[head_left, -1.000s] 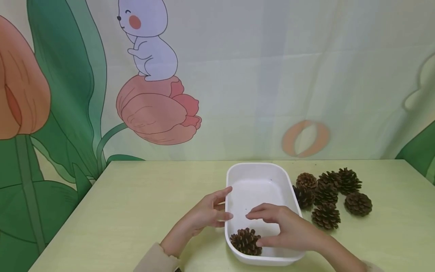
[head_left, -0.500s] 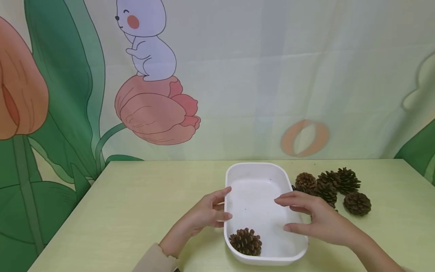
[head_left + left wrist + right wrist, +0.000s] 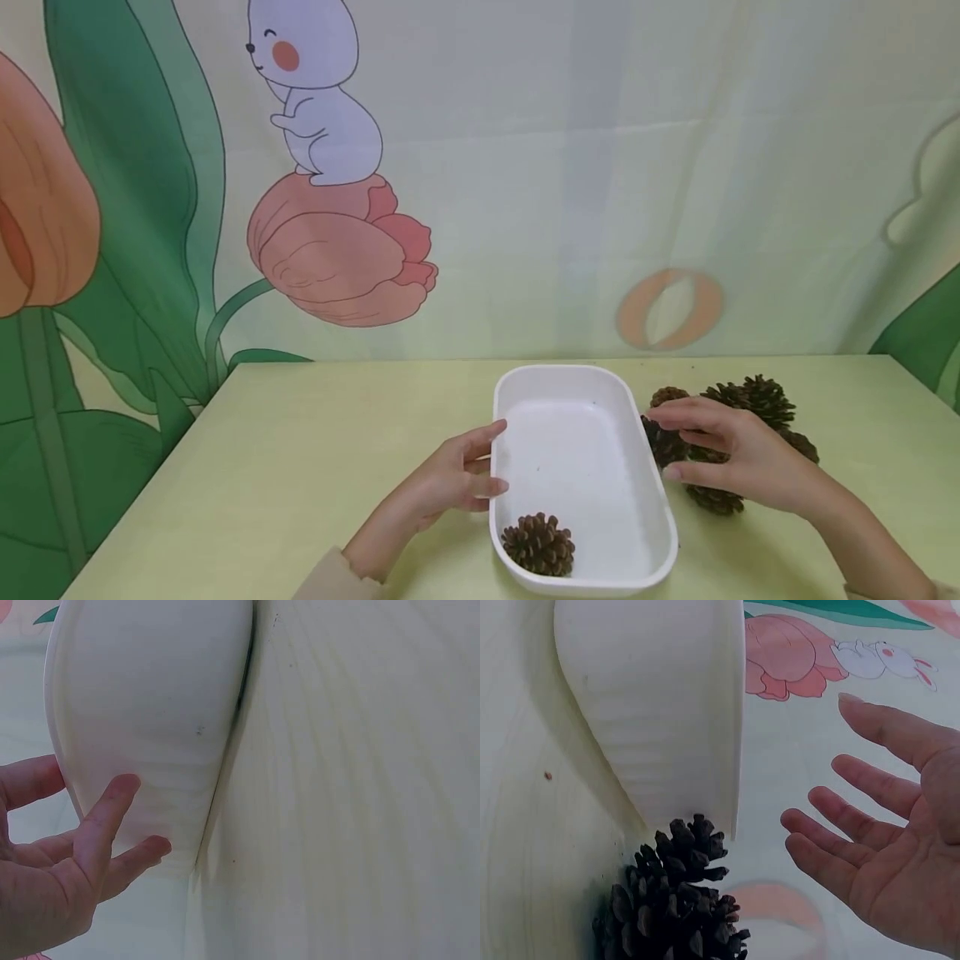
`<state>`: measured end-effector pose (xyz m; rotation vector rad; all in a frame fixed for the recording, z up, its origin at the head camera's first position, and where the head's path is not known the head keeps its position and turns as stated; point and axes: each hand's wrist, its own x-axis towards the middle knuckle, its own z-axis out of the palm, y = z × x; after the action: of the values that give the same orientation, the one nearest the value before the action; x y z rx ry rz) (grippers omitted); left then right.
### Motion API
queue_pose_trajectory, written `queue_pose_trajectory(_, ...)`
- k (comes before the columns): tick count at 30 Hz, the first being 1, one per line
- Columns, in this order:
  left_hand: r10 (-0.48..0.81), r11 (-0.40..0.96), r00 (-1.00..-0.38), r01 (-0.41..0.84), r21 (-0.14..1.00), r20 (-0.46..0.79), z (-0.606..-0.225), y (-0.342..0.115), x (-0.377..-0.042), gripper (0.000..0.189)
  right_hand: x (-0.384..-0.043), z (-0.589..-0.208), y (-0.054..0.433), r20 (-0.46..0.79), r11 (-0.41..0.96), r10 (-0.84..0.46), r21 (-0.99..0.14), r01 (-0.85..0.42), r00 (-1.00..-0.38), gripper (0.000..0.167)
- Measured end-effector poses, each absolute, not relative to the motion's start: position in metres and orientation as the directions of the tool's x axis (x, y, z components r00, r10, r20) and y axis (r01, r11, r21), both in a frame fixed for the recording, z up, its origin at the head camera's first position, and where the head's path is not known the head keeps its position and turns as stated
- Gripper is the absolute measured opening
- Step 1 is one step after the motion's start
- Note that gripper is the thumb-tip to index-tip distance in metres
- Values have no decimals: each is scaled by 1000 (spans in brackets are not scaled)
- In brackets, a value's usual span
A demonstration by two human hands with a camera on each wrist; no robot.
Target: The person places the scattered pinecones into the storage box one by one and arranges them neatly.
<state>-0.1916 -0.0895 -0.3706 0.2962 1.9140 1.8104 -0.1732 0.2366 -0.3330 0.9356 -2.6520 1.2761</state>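
A white plastic tub stands on the table, with one brown pine cone lying in its near left corner. My left hand holds the tub's left side, thumb and index tip over the rim. Two of its fingers lie against the outer wall in the left wrist view. To the right of the tub, my right hand hovers over a group of pine cones, fingers spread and nothing in them. In the right wrist view a dark pine cone stands close by the tub's outer wall.
More pine cones lie farther back on the right, partly hidden by the right hand. Behind the pale yellow-green table hangs a printed curtain with tulips and a white rabbit.
My right hand has moved right, from over the pine cone in the tub, past the right rim, to above the group of pine cones. The left hand has stayed on the tub.
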Motion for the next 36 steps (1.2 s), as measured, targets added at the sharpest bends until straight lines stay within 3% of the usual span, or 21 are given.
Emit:
queue_pose_trajectory(13, 484, 84, -854, -171, 982, -190, -371, -88, -191, 74, -182, -336, 261, 298, 579, -442, -626, -522, -846, 48)
queue_pose_trajectory(29, 480, 105, -859, -146, 984, -178, -371, -94, -190, 74, -185, -343, 290, 93, 633, -376, -701, -328, -922, 60)
queue_pose_trajectory(36, 493, 97, -854, -134, 986, -164, -372, -93, -191, 74, -184, -351, 303, 93, 620, -374, -716, -323, -923, 56)
